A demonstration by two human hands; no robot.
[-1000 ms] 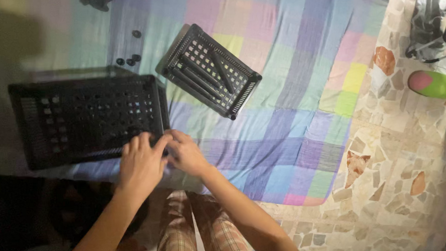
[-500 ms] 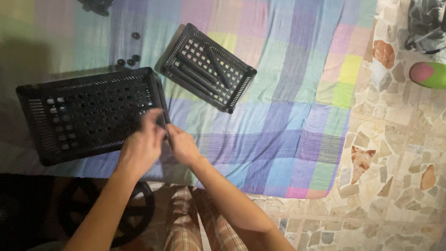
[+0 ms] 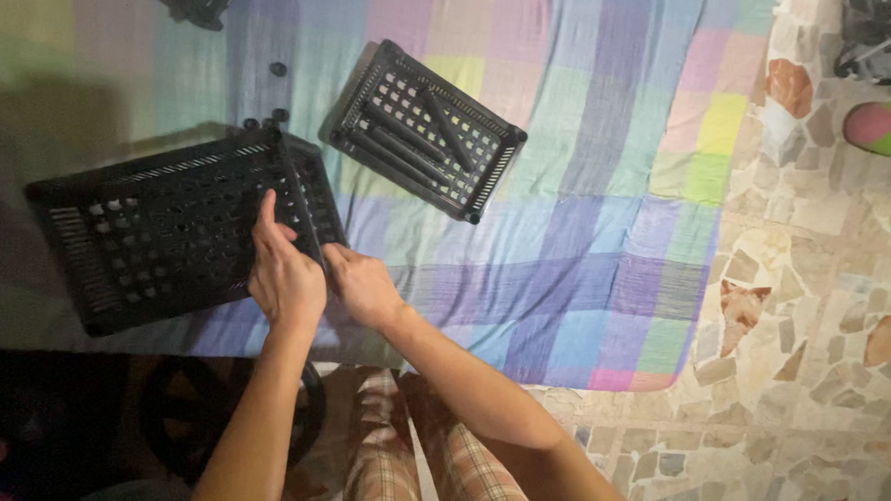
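My left hand [image 3: 284,278] and right hand [image 3: 364,286] both gripped the big black crate's [image 3: 165,238] near corner.

black plastic crate [image 3: 164,233], pastel checked cloth [image 3: 582,174], plaid trousers [image 3: 415,462], mosaic stone floor [image 3: 820,344]
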